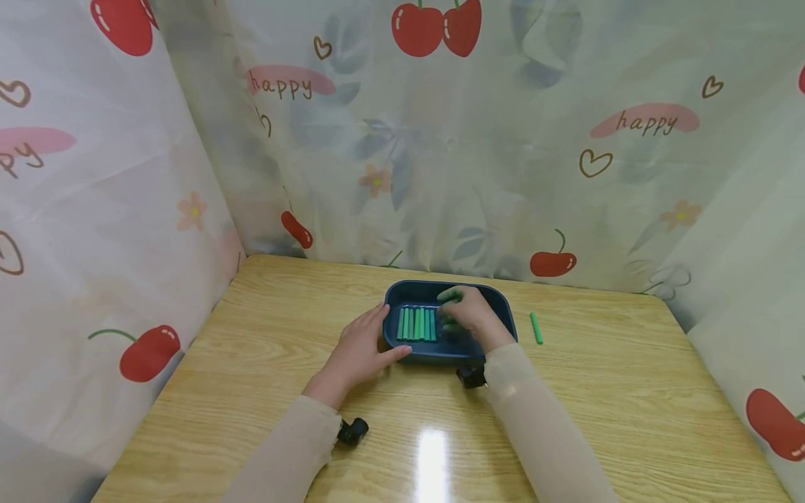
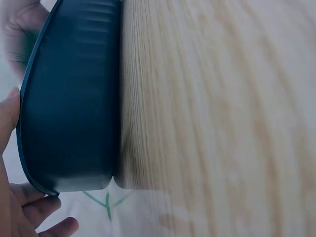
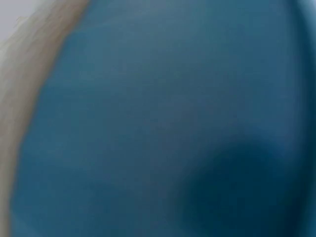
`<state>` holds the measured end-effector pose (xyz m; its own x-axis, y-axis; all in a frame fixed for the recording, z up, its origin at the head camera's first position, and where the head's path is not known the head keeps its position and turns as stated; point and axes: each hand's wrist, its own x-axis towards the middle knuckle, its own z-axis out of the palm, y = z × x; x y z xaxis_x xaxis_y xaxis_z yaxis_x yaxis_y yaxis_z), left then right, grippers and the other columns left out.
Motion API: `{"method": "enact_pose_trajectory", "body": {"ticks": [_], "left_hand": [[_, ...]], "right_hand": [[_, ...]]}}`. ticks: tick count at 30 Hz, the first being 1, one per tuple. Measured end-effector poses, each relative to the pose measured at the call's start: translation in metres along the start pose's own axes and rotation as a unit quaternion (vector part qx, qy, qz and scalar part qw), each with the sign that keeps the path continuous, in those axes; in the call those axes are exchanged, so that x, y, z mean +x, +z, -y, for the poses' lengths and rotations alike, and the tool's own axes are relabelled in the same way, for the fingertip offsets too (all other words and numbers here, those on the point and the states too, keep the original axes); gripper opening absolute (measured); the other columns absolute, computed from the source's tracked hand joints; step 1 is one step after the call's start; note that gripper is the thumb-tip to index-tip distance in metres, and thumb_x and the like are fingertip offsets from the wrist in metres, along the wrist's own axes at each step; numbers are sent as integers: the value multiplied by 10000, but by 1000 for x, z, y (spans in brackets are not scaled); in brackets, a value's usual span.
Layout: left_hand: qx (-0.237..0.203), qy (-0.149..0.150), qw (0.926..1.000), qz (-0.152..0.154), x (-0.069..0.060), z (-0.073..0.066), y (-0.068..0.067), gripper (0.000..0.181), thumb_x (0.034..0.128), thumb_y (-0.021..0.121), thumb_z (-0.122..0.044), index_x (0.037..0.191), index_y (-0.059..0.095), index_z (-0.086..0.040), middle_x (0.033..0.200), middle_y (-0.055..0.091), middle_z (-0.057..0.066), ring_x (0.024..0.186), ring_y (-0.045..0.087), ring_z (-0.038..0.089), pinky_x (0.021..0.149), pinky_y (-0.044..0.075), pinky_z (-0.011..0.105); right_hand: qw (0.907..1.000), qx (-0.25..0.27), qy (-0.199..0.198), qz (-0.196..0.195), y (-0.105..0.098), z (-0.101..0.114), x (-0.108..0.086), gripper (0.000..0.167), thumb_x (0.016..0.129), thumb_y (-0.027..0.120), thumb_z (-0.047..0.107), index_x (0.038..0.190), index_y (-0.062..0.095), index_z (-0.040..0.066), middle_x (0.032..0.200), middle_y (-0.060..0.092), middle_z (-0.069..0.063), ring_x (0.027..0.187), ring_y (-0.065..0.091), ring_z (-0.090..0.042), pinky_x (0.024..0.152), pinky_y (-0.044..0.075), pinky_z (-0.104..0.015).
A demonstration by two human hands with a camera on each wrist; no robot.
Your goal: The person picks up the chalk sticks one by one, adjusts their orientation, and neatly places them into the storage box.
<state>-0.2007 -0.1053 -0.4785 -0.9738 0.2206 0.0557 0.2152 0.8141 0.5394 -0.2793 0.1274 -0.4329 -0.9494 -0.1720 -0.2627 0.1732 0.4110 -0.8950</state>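
A dark blue rectangular tray (image 1: 453, 359) stands on the table. Inside its left half, several slim green sticks (image 1: 416, 325) lie side by side in a row. My left hand (image 1: 361, 349) grips the tray's left end, thumb on the near rim and fingers about the corner; the left wrist view shows this hand (image 2: 15, 212) against the tray wall (image 2: 74, 108). Bent into the tray, right of the row, is my right hand (image 1: 472, 316). Green shows about its fingertips, but blur hides whether they hold a stick. The right wrist view is mostly blurred blue tray (image 3: 158, 98).
One more green stick (image 1: 537, 328) lies on the wooden table (image 1: 302, 307) to the right of the tray. A patterned curtain (image 1: 440, 175) hangs behind the table and along both sides. Small black wrist cameras (image 1: 353, 432) sit below each wrist.
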Motion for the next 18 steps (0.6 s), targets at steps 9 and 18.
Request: {"method": "enact_pose_trajectory", "body": {"ticks": [9, 18], "left_hand": [[-22, 10, 10000, -27, 0, 0, 0, 1022, 858, 591, -727, 1603, 241, -122, 1649, 238, 63, 1501, 242, 270, 1208, 198, 499], [-42, -33, 10000, -46, 0, -2, 0, 1001, 868, 629, -683, 1601, 246, -117, 1648, 242, 67, 1501, 241, 271, 1208, 196, 504]], "right_hand": [[9986, -281, -350, 267, -12, 20, -23, 341, 977, 635, 102, 1296, 599, -14, 1186, 638, -233, 828, 661, -270, 813, 581, -489], [9953, -653, -690, 206, -29, 28, -41, 386, 983, 641, 148, 1319, 574, -30, 1158, 640, -196, 949, 648, -355, 769, 590, -414]]}}
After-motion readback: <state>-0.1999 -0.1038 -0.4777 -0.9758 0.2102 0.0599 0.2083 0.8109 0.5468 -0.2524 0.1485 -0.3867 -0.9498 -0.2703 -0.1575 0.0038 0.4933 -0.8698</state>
